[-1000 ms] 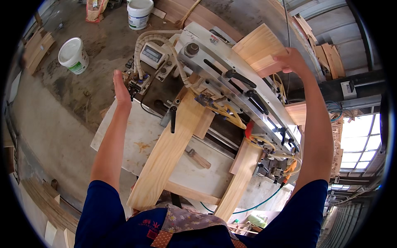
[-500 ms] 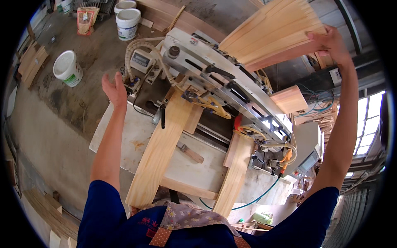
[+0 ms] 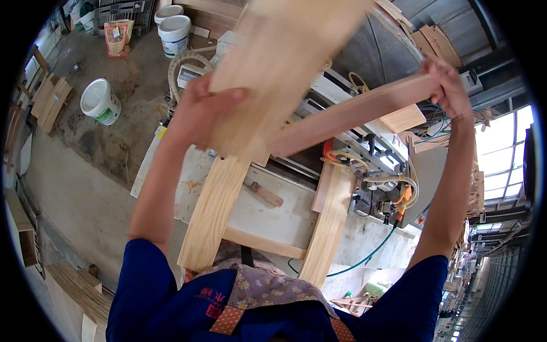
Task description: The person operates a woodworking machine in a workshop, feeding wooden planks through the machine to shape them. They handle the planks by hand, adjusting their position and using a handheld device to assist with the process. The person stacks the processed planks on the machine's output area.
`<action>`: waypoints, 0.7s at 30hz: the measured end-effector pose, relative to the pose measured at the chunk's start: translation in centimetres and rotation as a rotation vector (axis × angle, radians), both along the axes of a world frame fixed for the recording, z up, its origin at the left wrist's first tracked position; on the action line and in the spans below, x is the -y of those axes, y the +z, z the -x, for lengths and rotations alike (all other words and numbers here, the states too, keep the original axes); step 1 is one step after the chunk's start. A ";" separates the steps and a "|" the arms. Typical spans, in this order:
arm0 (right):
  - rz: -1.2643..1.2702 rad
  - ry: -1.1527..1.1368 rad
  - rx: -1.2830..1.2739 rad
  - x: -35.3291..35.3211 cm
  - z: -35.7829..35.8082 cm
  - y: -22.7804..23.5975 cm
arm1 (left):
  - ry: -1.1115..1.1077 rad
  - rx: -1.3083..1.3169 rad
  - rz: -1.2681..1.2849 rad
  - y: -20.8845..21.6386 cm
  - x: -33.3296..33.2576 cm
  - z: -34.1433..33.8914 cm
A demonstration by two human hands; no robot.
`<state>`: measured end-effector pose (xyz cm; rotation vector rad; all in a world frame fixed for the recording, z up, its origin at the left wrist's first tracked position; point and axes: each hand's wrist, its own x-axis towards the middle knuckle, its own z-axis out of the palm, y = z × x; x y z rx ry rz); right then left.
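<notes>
A wide pale wooden board (image 3: 285, 68), smeared by motion, is held up in front of me. My left hand (image 3: 199, 108) is closed on its left edge, thumb lying across the face. My right hand (image 3: 447, 88) grips the far right end of a narrower reddish-brown board (image 3: 353, 117). The two boards meet at a corner near the middle; whether they are fastened there I cannot tell. Beneath them, a long pale plank (image 3: 213, 214) lies on the left of the white worktable (image 3: 273, 219). A second plank (image 3: 327, 225) lies on the right.
Behind the boards stands a metal machine (image 3: 387, 151) with hoses. A wooden-handled tool (image 3: 265, 195) rests on the worktable between the planks. A wooden crosspiece (image 3: 265, 243) spans near my apron. White buckets (image 3: 101, 102) stand on the floor at left.
The boards have come from the upper right to the middle, swung round and lowered over the machine. My left hand, formerly empty and spread, has taken hold of the wide board.
</notes>
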<state>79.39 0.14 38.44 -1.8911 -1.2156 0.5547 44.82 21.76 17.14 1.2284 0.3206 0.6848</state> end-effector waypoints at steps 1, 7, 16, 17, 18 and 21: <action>-0.084 -0.119 -0.096 1.8 -1.5 -1.5 | 0.042 0.019 0.094 -0.5 0.1 1.3; -0.357 -0.500 -0.734 3.2 -9.3 -16.4 | 0.333 -0.092 0.206 -5.1 -0.5 7.5; -0.283 -0.847 -0.770 -3.3 -5.2 -26.1 | 0.240 -0.092 0.377 -8.3 4.8 12.7; -0.219 -0.881 -0.582 -3.6 -5.4 -26.6 | 0.228 -0.076 0.390 -8.1 5.4 12.6; -0.070 -0.902 -0.217 -3.3 -5.7 -26.3 | 0.212 -0.060 0.404 -7.9 6.0 12.3; 0.291 -0.844 0.629 -0.9 -5.8 -25.6 | 0.190 -0.086 0.399 -7.4 7.4 11.2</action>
